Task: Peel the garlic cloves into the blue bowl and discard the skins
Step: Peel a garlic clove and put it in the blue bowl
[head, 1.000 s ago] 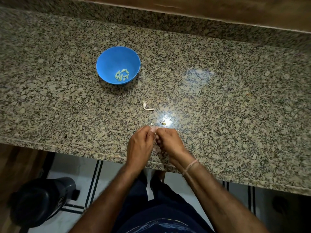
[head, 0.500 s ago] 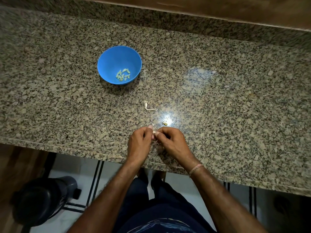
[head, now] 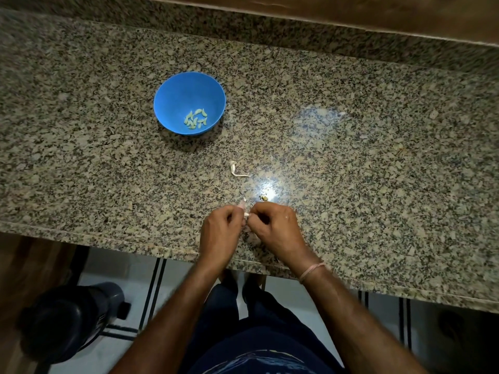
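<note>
A blue bowl (head: 172, 93) stands on the granite counter, left of centre, with several peeled cloves (head: 196, 119) inside. Near the counter's front edge my left hand (head: 221, 233) and my right hand (head: 278, 229) meet, fingertips together. Between them they pinch a small pale garlic clove (head: 246, 213), mostly hidden by the fingers. A bit of pinkish skin (head: 242, 203) shows just above my left fingers. A curled white skin (head: 235, 170) lies on the counter between my hands and the bowl.
A tiny yellowish scrap (head: 264, 197) lies by the bright glare spot just beyond my right hand. A dark round bin (head: 70, 319) stands on the floor at lower left, below the granite counter (head: 378, 171). A raised granite ledge runs along the back.
My hands have stayed together at the counter's front, fingers working on the clove with small shifts. The bowl and the loose skin have not moved.
</note>
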### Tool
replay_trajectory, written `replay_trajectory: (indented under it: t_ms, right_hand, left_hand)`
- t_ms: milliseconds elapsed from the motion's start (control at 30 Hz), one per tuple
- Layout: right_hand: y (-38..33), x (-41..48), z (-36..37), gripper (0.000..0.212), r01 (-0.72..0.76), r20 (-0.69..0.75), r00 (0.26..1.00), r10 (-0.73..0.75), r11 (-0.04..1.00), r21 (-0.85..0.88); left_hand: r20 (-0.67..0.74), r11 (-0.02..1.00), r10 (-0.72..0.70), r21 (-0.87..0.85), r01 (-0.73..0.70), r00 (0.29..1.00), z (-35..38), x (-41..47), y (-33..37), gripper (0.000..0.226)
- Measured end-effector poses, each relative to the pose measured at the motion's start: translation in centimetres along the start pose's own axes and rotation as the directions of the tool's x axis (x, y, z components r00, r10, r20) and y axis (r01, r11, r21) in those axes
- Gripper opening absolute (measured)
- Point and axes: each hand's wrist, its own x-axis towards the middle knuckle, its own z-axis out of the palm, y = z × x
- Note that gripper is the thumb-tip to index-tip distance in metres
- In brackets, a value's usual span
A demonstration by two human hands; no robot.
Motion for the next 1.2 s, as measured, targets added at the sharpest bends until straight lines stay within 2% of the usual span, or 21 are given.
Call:
replay_trajectory:
  t_ms: [33, 100, 167, 233, 267, 333, 400, 467, 533, 567, 600, 667, 733, 800, 867, 933, 1000, 1033, 1100, 1133, 1200]
  right_hand:
    - [-0.3, 0.1, -0.2, 0.025, -0.134, 0.056, 0.990, 0.127, 0.977, 0.166]
    - [-0.8, 0.4, -0.8, 0.024, -0.391, 0.246, 0.919, 0.308, 0.795, 0.464]
    - [-0.7, 0.5, -1.4, 0.025, -0.546, 0.406, 0.837, 0.366, 0.589, 0.596]
    - [-0.5, 0.5, -1.5, 0.026, -0.587, 0.446, 0.809, 0.382, 0.515, 0.625]
    - [-0.3, 0.4, -1.3, 0.025, -0.568, 0.417, 0.823, 0.386, 0.544, 0.618]
    - [0.0, 0.2, -0.9, 0.024, -0.439, 0.262, 0.898, 0.353, 0.743, 0.505]
    - [0.4, 0.1, -0.5, 0.025, -0.187, 0.045, 0.982, 0.181, 0.959, 0.214]
    - [0.8, 0.0, -0.1, 0.027, 0.083, -0.056, 0.994, -0.090, 0.989, -0.124]
    - [1.0, 0.0, 0.1, 0.026, 0.199, -0.054, 0.973, -0.224, 0.934, -0.297]
    - [1.1, 0.0, 0.2, 0.027, 0.193, -0.061, 0.974, -0.219, 0.938, -0.288]
    - [1.0, -0.1, 0.4, 0.028, 0.138, -0.073, 0.985, -0.155, 0.969, -0.204]
    - [0.7, -0.1, 0.5, 0.029, -0.108, -0.031, 0.993, 0.111, 0.990, 0.092]
    - [0.5, -0.1, 0.2, 0.029, -0.346, 0.088, 0.938, 0.336, 0.875, 0.339]
    - [0.7, 0.1, 0.0, 0.026, -0.462, 0.188, 0.885, 0.426, 0.751, 0.472]
    - [0.7, 0.1, -0.1, 0.023, -0.427, 0.148, 0.901, 0.408, 0.776, 0.463]
    - [0.9, 0.0, 0.1, 0.027, -0.171, -0.031, 0.983, 0.179, 0.969, 0.181]
    - [1.1, 0.0, 0.4, 0.030, 0.074, -0.113, 0.989, -0.094, 0.984, -0.163]
    - [1.1, 0.0, 0.5, 0.030, 0.117, -0.118, 0.982, -0.146, 0.967, -0.227]
    - [1.2, 0.0, 0.5, 0.027, 0.040, -0.105, 0.993, -0.052, 0.993, -0.114]
    - [1.1, 0.1, 0.3, 0.026, -0.086, -0.054, 0.995, 0.089, 0.994, 0.063]
    - [0.6, 0.0, 0.0, 0.027, -0.364, 0.150, 0.931, 0.331, 0.838, 0.406]
  left_hand:
    - [-0.075, 0.974, 0.167, 0.168, -0.153, 0.983, 0.1, -0.1, -0.2, 0.036]
    - [-0.112, 0.920, 0.333, 0.255, -0.296, 0.936, 0.1, 0.1, -0.4, 0.028]
    - [-0.096, 0.932, 0.340, 0.166, -0.322, 0.936, 0.1, 0.4, -0.8, 0.022]
    - [-0.097, 0.956, 0.291, 0.058, -0.286, 0.952, 0.1, 0.5, -0.6, 0.017]
    - [-0.101, 0.968, 0.252, 0.014, -0.252, 0.962, 0.2, 0.4, -0.5, 0.014]
    - [-0.076, 0.985, 0.115, -0.122, -0.124, 0.990, 0.6, 0.4, -0.3, 0.013]
    - [0.056, 0.909, -0.103, -0.400, 0.117, 0.993, 0.6, 0.7, -0.1, 0.020]
    - [0.224, 0.757, -0.285, -0.544, 0.362, 0.932, 0.3, 0.9, 0.3, 0.020]
    - [0.308, 0.649, -0.376, -0.586, 0.485, 0.874, 0.0, 1.1, 0.4, 0.016]
    - [0.290, 0.656, -0.374, -0.589, 0.472, 0.881, 0.1, 1.1, 0.4, 0.017]
    - [0.223, 0.732, -0.335, -0.551, 0.402, 0.916, 0.2, 0.9, 0.4, 0.019]
    - [0.007, 0.961, -0.103, -0.256, 0.101, 0.995, 0.3, 0.4, 0.3, 0.014]
    - [-0.093, 0.986, 0.165, -0.015, -0.167, 0.982, 0.1, 0.0, 0.3, 0.002]
    - [-0.101, 0.960, 0.279, 0.035, -0.277, 0.955, 0.1, 0.1, 0.1, 0.005]
    - [-0.110, 0.975, 0.215, -0.028, -0.219, 0.971, 0.2, 0.0, 0.0, 0.007]
    - [-0.041, 0.952, -0.017, -0.307, 0.004, 0.999, 0.4, 0.0, 0.2, 0.011]
    - [0.176, 0.772, -0.247, -0.558, 0.303, 0.953, 0.2, 0.0, 0.5, 0.013]
    - [0.274, 0.664, -0.298, -0.628, 0.405, 0.914, 0.1, 0.2, 0.5, 0.013]
    - [0.308, 0.607, -0.310, -0.664, 0.437, 0.899, 0.1, 0.2, 0.2, 0.013]
    - [0.219, 0.701, -0.271, -0.622, 0.349, 0.937, 0.2, 0.2, -0.2, 0.013]
    - [-0.034, 0.952, -0.067, -0.301, 0.054, 0.997, 0.1, 0.1, -0.8, 0.009]
